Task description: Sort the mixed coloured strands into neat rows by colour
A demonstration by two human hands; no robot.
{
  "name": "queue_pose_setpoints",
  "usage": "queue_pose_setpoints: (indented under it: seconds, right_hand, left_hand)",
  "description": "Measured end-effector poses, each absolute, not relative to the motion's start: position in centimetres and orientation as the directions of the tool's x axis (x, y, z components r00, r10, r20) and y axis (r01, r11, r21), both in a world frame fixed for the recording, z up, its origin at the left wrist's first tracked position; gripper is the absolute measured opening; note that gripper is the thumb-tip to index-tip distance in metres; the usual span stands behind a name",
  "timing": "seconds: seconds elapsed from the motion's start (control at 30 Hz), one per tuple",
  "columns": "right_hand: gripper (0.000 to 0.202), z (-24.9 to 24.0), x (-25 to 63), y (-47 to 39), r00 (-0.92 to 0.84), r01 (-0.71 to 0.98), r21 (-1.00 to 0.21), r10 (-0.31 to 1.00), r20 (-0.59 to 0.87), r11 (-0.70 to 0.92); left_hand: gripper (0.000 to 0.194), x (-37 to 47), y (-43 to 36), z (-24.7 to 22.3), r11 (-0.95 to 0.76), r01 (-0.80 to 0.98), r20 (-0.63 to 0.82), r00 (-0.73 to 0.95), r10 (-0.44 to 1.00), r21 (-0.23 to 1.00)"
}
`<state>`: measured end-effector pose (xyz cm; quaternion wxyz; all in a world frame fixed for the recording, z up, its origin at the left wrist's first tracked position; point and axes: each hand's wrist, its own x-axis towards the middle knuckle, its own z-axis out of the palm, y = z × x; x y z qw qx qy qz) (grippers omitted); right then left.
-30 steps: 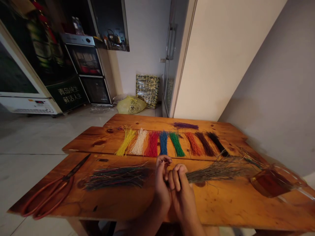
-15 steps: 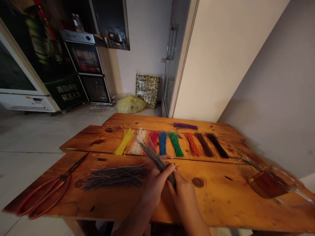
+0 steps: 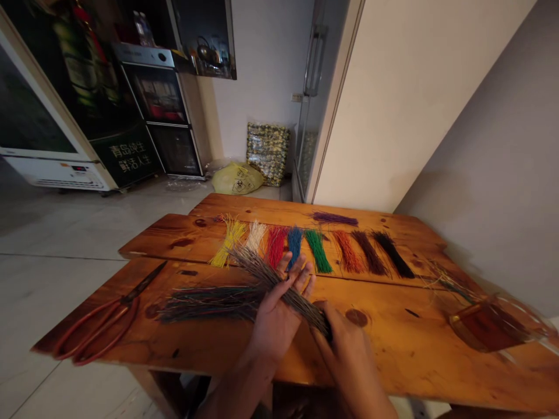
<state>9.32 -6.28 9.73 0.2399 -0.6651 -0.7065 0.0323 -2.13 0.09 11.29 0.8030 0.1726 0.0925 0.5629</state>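
A bundle of thin greyish-brown strands (image 3: 262,269) slants across my left palm, its loose end fanned out to the upper left. My left hand (image 3: 282,299) is open under it, palm up, with the fingers spread past the bundle. Closed round the bundle's lower end is my right hand (image 3: 343,337). Left of my hands a second pile of dark mixed strands (image 3: 209,304) lies flat on the wooden table (image 3: 402,349); my left wrist is close to its right end.
Across the table lie bundles in yellow (image 3: 227,241), white (image 3: 255,237), red (image 3: 276,247), blue (image 3: 294,244), green (image 3: 318,251) and other colours. Red-handled scissors (image 3: 105,323) rest at left. A glass jug of brown liquid (image 3: 489,326) stands at right.
My left hand has loosened from round the strand bundle and its fingers have spread. My right hand has moved slightly right and down, gripping the bundle's lower end.
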Motion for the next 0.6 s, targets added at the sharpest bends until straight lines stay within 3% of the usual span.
queue_pose_setpoints:
  seconds: [0.23,0.3,0.47,0.6]
  right_hand:
    - [0.018,9.4,9.4,-6.6,-0.042,0.961,-0.232,0.904,0.425,0.153]
    - [0.018,9.8,9.5,-6.7,-0.045,0.954,-0.248,0.901,0.432,0.166]
    - [0.022,10.7,9.8,-6.9,-0.048,0.901,-0.387,0.932,0.358,0.195]
    - [0.035,11.7,10.9,-7.6,-0.118,0.816,-0.504,0.935,0.334,0.284]
  left_hand:
    - [0.063,-1.8,-0.6,11.3,0.276,-0.874,0.198,0.376,0.905,0.401]
    - [0.057,-1.7,-0.8,11.5,0.322,-0.874,0.147,0.395,0.907,0.363]
    - [0.009,-1.6,-1.1,12.3,0.384,-0.912,0.072,0.396,0.915,0.143]
    - [0.013,-1.8,-0.8,12.7,0.389,-0.921,0.084,0.391,0.917,0.031]
